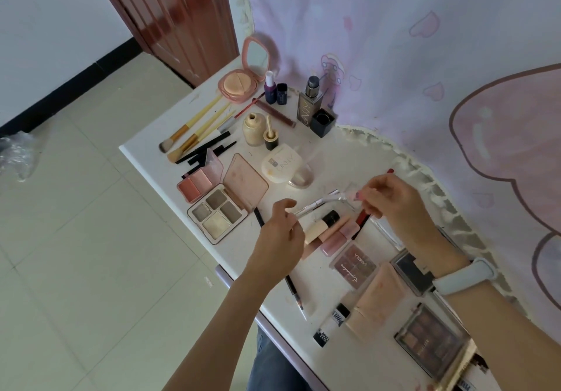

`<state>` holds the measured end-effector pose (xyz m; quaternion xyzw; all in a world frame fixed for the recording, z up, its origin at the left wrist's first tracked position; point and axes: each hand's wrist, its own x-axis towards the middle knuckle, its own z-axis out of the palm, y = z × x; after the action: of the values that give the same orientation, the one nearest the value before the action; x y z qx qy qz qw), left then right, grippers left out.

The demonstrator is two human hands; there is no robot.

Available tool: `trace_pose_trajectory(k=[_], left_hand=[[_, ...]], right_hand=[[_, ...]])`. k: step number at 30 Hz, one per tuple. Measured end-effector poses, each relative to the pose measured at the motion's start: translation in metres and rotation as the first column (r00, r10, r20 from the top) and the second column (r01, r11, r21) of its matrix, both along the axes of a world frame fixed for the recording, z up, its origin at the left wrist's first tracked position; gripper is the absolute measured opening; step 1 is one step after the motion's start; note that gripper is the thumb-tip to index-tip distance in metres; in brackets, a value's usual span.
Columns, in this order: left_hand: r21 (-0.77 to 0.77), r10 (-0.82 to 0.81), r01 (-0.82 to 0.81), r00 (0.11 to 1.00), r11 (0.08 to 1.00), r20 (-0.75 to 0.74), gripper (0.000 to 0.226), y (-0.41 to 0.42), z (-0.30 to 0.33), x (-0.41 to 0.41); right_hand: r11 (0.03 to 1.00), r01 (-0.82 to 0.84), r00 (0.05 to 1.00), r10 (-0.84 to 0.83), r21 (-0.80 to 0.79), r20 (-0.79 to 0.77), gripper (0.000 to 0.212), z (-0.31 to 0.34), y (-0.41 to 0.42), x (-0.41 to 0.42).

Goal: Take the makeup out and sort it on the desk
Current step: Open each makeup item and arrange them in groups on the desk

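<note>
Black pencil (291,284) partly hidden under left hand (277,240). Dark red stick (362,217) mostly hidden behind right hand (391,201). Brown palette (432,340) blurred; item beyond it cut by bottom edge.

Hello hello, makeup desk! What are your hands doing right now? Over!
Left hand pinches silver tool at one end. Right hand pinches the other. Lip tubes lie just beneath, eyeshadow palette alongside. Over.
</note>
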<state>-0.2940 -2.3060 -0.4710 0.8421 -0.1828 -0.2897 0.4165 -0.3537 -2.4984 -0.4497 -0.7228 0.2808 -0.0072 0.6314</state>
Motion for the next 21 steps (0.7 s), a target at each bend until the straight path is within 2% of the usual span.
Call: trace_pose_trajectory(k=[1,3,4,6,8,11,15,18,21], left_hand=[[-0.056,0.087,-0.095,0.989,0.994,-0.123,0.028,-0.001,0.001,0.001],[-0.166,0.196,-0.263,0.921,0.951,-0.337,0.022,-0.008,0.005,0.001],[-0.199,0.220,-0.313,0.897,0.929,-0.383,0.018,-0.015,0.007,0.001],[-0.229,0.242,-0.333,0.905,0.915,-0.351,0.012,-0.031,0.010,0.004],[-0.236,0.257,-0.316,0.933,0.919,-0.251,0.011,-0.050,0.011,0.012],[-0.257,0.268,-0.273,0.962,0.927,-0.057,0.017,-0.078,0.015,0.031],[-0.072,0.191,-0.180,0.957,0.981,0.218,0.025,-0.109,0.010,0.059],[0.048,0.097,-0.113,0.960,0.992,0.265,0.024,-0.121,0.000,0.075],[0.139,0.047,-0.085,0.965,0.987,0.258,0.023,-0.127,-0.011,0.085]], right_hand=[[0.984,0.118,0.993,-0.119,0.136,0.000,0.004,-0.002,-0.005,0.000],[0.854,0.294,0.954,-0.292,0.429,-0.073,0.007,-0.007,-0.010,0.004],[0.804,0.316,0.946,-0.307,0.504,-0.104,0.010,-0.010,-0.011,0.006],[0.815,0.275,0.960,-0.260,0.511,-0.103,0.013,-0.015,-0.011,0.012],[0.879,0.251,0.968,-0.232,0.405,-0.095,0.012,-0.020,-0.010,0.019],[0.958,0.270,0.960,-0.261,0.095,-0.098,0.011,-0.025,-0.015,0.031],[0.938,0.189,0.979,-0.203,-0.291,-0.017,0.007,-0.034,-0.024,0.046],[0.904,0.174,0.984,-0.172,-0.391,0.040,0.005,-0.043,-0.029,0.056],[0.864,0.116,0.991,-0.130,-0.490,0.005,0.010,-0.055,-0.032,0.064]])
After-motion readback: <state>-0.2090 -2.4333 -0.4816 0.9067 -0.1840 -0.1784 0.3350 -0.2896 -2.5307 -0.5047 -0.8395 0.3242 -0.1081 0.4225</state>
